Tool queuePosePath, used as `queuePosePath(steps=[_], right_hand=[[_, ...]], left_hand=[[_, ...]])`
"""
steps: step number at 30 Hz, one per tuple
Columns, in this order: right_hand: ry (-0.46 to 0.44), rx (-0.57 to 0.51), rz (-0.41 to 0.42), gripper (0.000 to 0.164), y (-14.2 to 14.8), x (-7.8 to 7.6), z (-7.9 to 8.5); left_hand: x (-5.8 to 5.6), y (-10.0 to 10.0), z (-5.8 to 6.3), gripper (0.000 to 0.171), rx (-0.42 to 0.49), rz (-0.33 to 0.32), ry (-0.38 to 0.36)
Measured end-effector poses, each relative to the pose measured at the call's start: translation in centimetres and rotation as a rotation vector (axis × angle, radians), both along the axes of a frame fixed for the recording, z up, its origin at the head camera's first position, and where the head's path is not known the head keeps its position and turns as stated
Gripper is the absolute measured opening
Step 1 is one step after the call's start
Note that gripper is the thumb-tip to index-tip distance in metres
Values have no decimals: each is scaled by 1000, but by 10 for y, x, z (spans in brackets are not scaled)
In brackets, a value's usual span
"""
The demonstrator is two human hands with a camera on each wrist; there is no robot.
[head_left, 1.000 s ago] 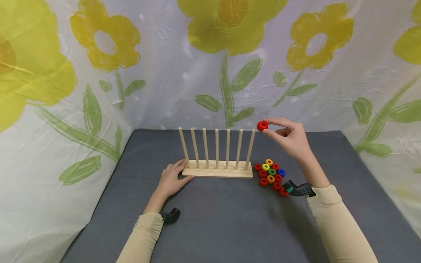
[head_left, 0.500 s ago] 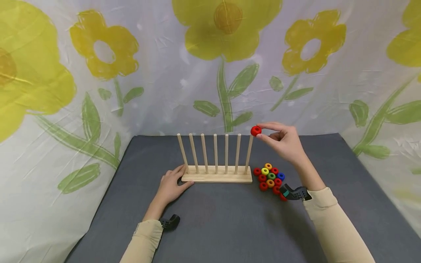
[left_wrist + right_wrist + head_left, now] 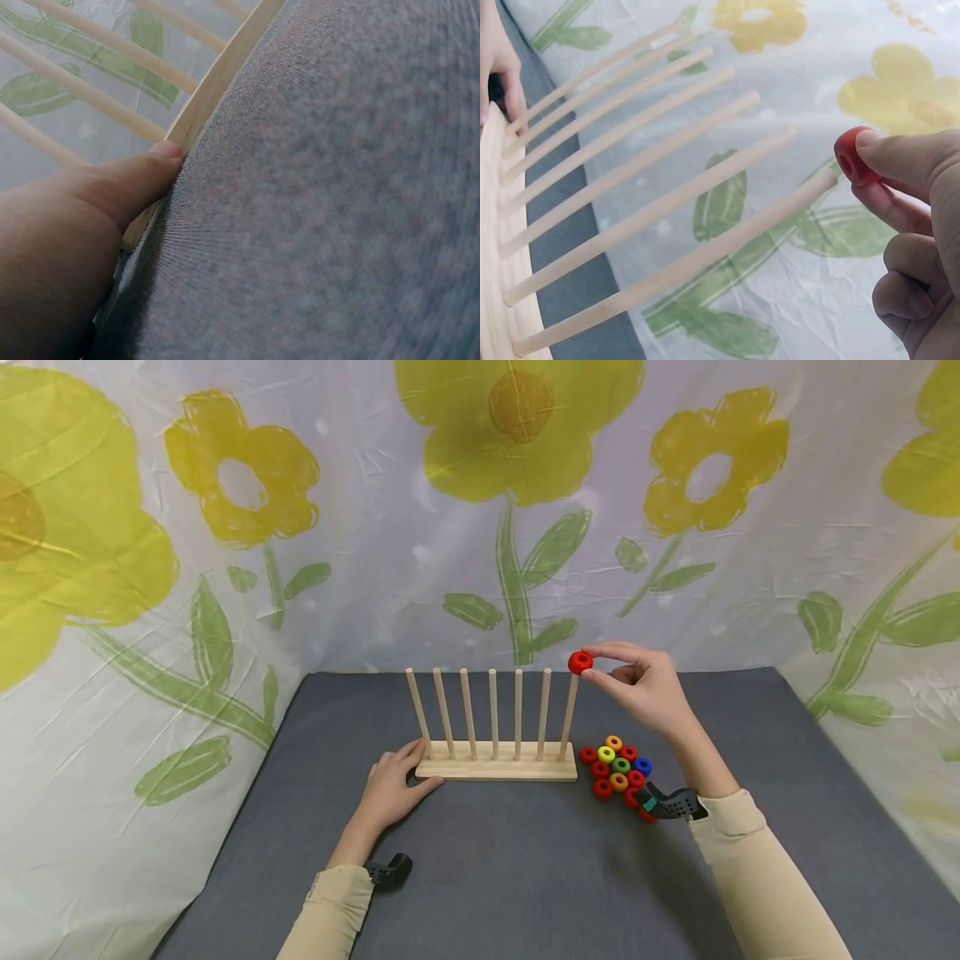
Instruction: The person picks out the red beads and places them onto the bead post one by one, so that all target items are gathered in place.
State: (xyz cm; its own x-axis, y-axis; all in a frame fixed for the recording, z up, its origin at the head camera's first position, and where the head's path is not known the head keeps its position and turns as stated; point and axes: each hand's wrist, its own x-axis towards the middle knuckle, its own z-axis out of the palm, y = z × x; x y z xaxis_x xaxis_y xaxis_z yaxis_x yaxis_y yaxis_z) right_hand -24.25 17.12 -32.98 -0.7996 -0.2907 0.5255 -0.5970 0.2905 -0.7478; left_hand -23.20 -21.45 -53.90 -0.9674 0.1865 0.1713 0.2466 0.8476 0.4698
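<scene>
A wooden peg rack point(image 3: 497, 770) stands on the dark cloth, its row of several upright pegs bare. My left hand point(image 3: 390, 789) holds the left end of its base, thumb at the front and fingers behind. In the left wrist view the thumb point(image 3: 142, 180) lies against the base's edge point(image 3: 206, 94). My right hand point(image 3: 645, 687) pinches a red bead point(image 3: 580, 662) between thumb and fingers at the top of the rightmost peg point(image 3: 569, 718). The right wrist view shows the bead point(image 3: 855, 156) just off that peg's tip point(image 3: 826, 178), its hole partly visible.
To the right of the base lies a cluster of several beads: red ones, a green bead point(image 3: 620, 765), a yellow bead point(image 3: 606, 754), a blue bead point(image 3: 642, 767) and orange ones. The right wrist camera point(image 3: 671, 802) partly covers the nearest. A flowered curtain point(image 3: 360, 610) hangs behind.
My right hand has carried the red bead left, from beside the rightmost peg to its top. My left hand stays on the base. The head view has tilted slightly.
</scene>
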Motion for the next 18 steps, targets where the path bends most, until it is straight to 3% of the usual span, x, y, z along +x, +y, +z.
queuePosePath(steps=[18], right_hand=[[-91, -12, 23, 30, 1, -7, -14]], left_hand=[[2, 2, 4, 83, 28, 4, -1]])
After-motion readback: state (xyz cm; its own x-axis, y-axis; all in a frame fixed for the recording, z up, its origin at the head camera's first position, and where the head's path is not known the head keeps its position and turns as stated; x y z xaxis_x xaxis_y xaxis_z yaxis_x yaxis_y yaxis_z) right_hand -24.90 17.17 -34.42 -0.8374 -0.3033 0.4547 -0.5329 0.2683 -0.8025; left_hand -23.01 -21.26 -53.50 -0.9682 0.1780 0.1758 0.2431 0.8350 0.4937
